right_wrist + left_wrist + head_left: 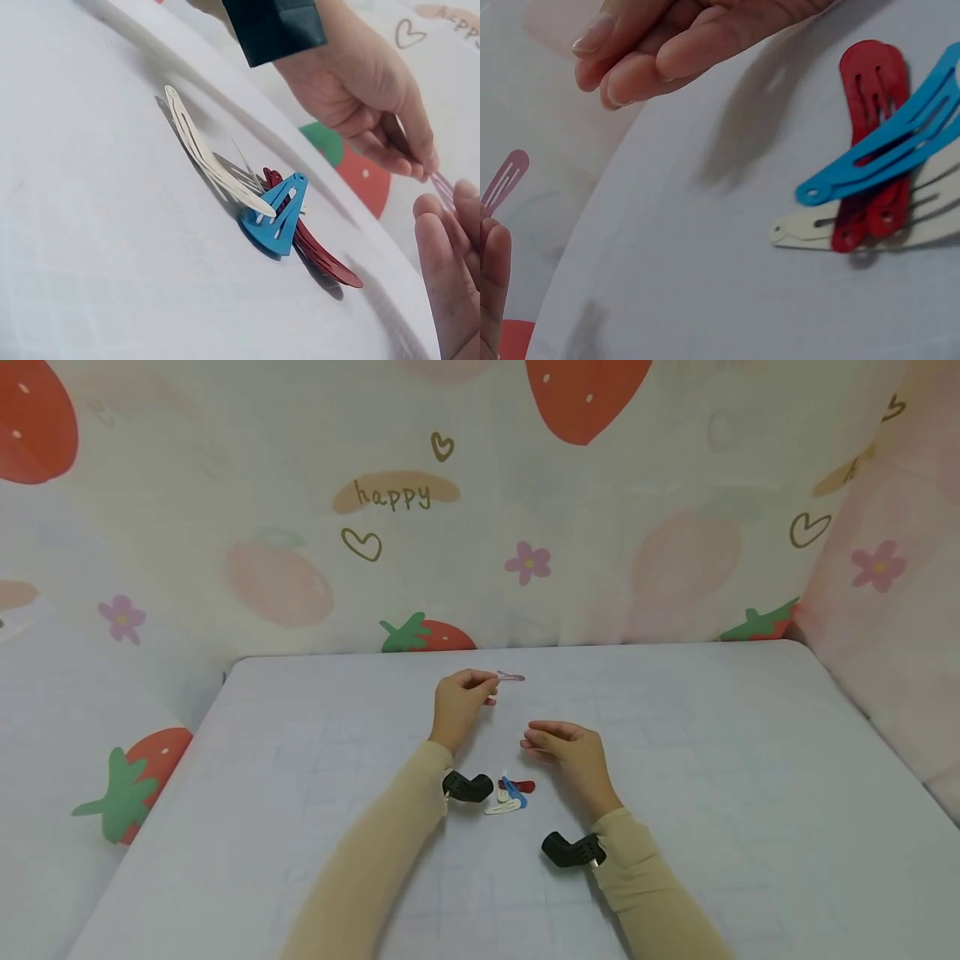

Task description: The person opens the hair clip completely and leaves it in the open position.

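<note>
One strawberry-print backdrop (585, 497) rises behind my white counter (337, 727). My right hand (576, 758), fingers loosely parted, holds nothing; my left hand (461, 702) is narrow in a pinch. Nearer me, red, blue and white hair clips (513, 791) overlap, left to handle, I judge; only the pink clip (507, 178), in that pinch, is singled out.

"happy" (392, 494) on the strawberry-print backdrop (487, 485)

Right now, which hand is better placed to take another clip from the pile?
Likely the right hand: it looks empty and is nearer the clip pile, while the left hand pinches the pink clip farther away.
</note>
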Available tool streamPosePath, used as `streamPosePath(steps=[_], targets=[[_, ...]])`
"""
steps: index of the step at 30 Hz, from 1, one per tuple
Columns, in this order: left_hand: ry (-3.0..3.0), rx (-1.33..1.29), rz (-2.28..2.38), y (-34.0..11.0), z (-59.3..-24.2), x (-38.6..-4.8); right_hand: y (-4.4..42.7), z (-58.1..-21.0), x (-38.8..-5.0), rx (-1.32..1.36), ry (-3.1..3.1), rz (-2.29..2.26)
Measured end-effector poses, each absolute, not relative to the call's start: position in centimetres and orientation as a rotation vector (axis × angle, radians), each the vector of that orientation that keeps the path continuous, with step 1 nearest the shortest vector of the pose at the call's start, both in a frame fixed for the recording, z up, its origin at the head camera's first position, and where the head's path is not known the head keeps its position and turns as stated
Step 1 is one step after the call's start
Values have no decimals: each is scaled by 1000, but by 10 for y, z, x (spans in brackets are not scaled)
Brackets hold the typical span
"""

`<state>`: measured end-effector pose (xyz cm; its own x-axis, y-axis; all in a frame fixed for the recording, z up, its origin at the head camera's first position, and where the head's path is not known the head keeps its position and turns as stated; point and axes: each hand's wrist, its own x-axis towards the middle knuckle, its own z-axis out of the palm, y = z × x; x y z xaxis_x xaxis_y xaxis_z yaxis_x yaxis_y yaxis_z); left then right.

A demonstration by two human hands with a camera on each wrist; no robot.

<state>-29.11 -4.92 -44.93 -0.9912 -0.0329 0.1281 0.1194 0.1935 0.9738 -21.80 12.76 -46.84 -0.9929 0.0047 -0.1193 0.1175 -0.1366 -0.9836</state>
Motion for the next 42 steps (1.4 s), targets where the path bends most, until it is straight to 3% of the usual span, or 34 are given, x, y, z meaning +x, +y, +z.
streamPosePath(steps=[42], targets=[[-2497,32,-1819,-50,-477,-321,128,-468,-216,136,1985,-2305]])
